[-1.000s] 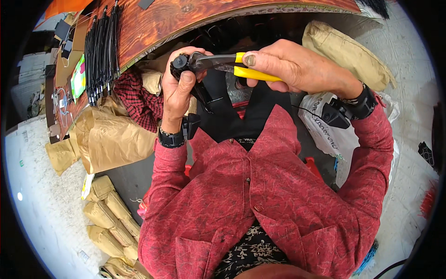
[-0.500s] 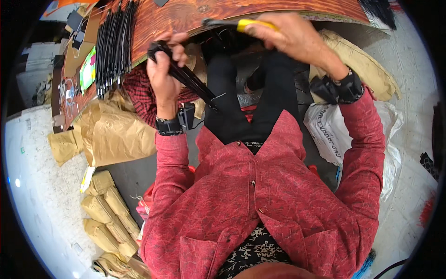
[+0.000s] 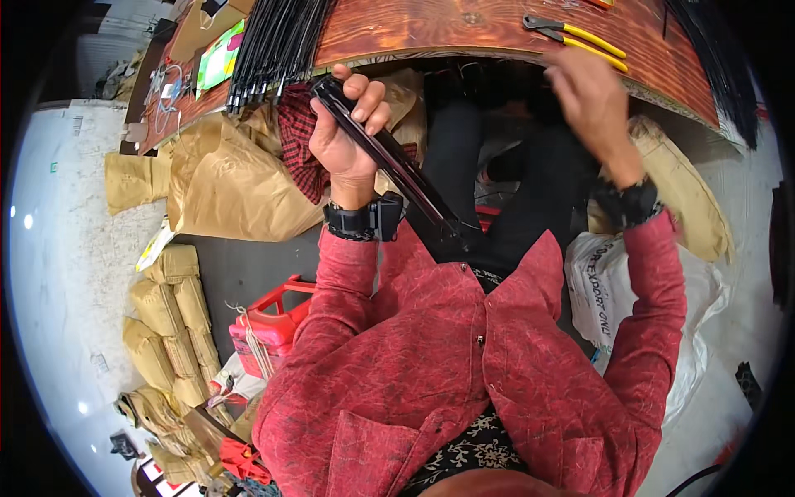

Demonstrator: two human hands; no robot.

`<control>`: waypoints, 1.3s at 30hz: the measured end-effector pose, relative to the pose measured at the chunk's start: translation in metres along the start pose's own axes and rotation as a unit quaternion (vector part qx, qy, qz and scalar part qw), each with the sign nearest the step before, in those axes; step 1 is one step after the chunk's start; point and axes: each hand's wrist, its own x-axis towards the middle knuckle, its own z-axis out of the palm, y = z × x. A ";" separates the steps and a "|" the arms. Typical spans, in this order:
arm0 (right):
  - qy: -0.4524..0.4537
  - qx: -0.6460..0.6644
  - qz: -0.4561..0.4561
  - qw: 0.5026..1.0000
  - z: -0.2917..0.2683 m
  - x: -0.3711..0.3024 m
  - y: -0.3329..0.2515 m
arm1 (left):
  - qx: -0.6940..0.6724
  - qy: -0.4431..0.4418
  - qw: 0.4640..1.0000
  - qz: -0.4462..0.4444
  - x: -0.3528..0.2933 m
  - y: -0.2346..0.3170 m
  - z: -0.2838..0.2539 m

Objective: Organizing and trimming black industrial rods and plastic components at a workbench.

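My left hand (image 3: 352,124) is closed around a bundle of thin black rods (image 3: 400,170). The bundle slants down to the right, over my lap. A thin wire-like piece sticks out near its lower end. End-cutting pliers (image 3: 586,43) with yellow handles and a dark head lie on the wooden table (image 3: 439,23). Close to the ends of their handles, just off the table's near edge, my right hand (image 3: 595,103) is raised and slightly blurred. Its fingers are loosely bent, with nothing visible in them.
A row of black rods (image 3: 277,50) lies on the table's left, beside a green and white packet (image 3: 219,58). More black strands (image 3: 716,70) hang over its right end. Brown paper (image 3: 244,190), a red plastic container (image 3: 277,323) and a white sack (image 3: 609,290) surround me.
The yellow-handled pliers have gone from my right hand onto the table. My right hand has drawn back from them, and the view has shifted. My left hand still grips the rods.
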 end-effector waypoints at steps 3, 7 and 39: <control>-0.162 0.240 0.066 0.955 0.002 -0.020 -0.058 | -0.033 -0.013 0.999 -0.016 0.000 -0.008 0.002; -0.235 0.361 0.114 0.895 0.014 -0.035 -0.094 | -0.046 -0.032 0.998 -0.030 0.004 -0.012 0.002; -0.081 0.462 0.154 0.870 0.043 -0.043 -0.126 | -0.002 0.188 0.835 -0.518 -0.101 -0.023 -0.122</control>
